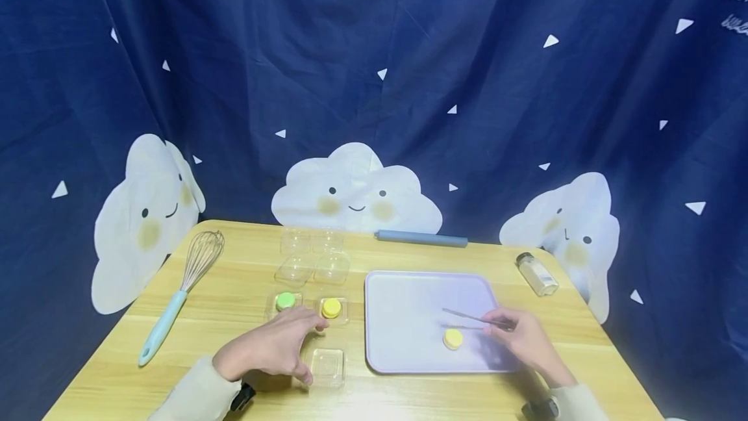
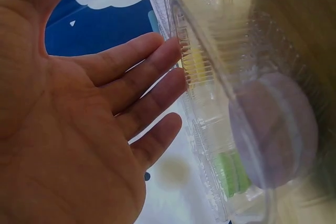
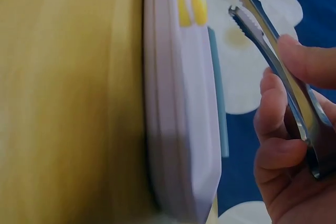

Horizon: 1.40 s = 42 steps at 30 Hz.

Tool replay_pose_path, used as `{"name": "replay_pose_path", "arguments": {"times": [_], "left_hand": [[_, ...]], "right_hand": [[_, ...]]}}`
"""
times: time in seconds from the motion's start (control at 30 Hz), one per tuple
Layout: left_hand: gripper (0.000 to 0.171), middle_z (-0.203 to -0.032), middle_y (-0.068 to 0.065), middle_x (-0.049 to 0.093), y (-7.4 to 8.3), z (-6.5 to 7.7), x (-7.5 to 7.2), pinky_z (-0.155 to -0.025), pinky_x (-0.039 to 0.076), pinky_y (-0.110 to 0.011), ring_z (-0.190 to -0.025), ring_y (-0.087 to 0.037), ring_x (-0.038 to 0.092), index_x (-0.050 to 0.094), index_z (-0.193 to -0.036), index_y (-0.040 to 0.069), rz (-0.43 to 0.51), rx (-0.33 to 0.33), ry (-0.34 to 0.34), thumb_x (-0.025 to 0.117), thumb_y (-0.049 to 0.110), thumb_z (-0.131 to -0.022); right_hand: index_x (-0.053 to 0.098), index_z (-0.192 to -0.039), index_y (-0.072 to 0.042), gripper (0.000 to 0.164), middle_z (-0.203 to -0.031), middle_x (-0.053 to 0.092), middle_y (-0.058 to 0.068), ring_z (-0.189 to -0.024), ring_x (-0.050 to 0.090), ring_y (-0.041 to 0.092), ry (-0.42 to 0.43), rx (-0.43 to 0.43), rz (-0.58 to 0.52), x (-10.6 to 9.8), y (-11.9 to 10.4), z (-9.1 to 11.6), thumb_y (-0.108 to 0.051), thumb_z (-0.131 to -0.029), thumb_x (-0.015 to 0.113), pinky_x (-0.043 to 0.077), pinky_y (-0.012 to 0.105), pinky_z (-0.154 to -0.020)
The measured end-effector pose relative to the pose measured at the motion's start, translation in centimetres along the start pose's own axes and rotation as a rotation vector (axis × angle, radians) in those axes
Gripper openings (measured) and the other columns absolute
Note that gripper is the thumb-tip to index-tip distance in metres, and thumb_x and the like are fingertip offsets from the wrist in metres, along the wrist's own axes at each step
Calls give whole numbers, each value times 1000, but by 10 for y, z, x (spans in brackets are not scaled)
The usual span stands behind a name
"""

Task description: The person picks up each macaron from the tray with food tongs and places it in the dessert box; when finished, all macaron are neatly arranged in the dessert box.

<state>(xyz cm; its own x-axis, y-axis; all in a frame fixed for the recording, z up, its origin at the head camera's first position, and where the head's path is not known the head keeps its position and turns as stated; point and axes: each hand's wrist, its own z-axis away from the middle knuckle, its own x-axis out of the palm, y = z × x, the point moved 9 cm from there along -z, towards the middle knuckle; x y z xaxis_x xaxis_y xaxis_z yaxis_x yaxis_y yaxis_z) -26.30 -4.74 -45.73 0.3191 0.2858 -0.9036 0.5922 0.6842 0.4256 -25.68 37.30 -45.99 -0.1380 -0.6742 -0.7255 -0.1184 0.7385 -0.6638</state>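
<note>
My right hand [image 1: 523, 338] holds metal tongs [image 3: 270, 53], their serrated tips apart. In the head view they reach over a pale purple tray [image 1: 403, 317], just behind a yellow macaron [image 1: 452, 339] lying on it. The left hand [image 1: 276, 344] has relaxed, spread fingers beside a clear plastic macaron box [image 1: 328, 351], fingertips right at its edge. A green macaron [image 1: 286, 301] and another yellow macaron [image 1: 331, 307] sit in its far compartments. The left wrist view shows a purple macaron [image 2: 278, 129] in a near compartment, hidden behind my hand in the head view. The near right compartment is bare.
The box's clear domed lid [image 1: 332, 267] lies beyond it. A whisk with a light blue handle [image 1: 163, 327] is at the left. A blue-grey rod [image 1: 421, 238] lies along the back edge, and a dark-capped glass jar [image 1: 536, 275] lies at the right. Dark blue cloud-print curtains surround the table.
</note>
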Motion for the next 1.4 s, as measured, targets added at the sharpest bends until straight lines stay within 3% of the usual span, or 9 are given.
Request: {"name": "replay_pose_path", "arguments": {"times": [0.27,0.47,0.73,1.4], "left_hand": [[76,-126,-4,68,0,-2,-2,-114,42,-59,-127,-32,57,64,-128,9,14,14,27,91,40,-64],[77,-131,-6,67,-1,-2,1,-116,39,-61,-132,-34,54,63,-130,10,29,2,13,90,41,-65],[79,-131,-5,67,0,-3,3,-112,45,-58,-128,-31,56,64,-130,10,19,-5,-1,91,42,-63],[73,-126,-4,68,-5,-3,3,-107,50,-55,-123,-28,59,65,-126,8,66,-10,25,91,39,-65]], "right_hand": [[77,-97,-17,19,-102,79,1,-95,69,2,-80,29,33,-1,11,11,-22,-80,84,60,28,-87],[77,-98,-20,20,-103,78,-1,-99,70,9,-101,31,72,-1,14,16,-24,-80,83,60,32,-90],[77,-95,-21,19,-100,79,-2,-97,70,9,-97,51,91,0,15,19,-25,-79,85,55,24,-86],[77,-98,-22,21,-97,78,-5,-92,68,4,-123,55,83,10,20,17,-24,-78,84,52,22,-85]]}}
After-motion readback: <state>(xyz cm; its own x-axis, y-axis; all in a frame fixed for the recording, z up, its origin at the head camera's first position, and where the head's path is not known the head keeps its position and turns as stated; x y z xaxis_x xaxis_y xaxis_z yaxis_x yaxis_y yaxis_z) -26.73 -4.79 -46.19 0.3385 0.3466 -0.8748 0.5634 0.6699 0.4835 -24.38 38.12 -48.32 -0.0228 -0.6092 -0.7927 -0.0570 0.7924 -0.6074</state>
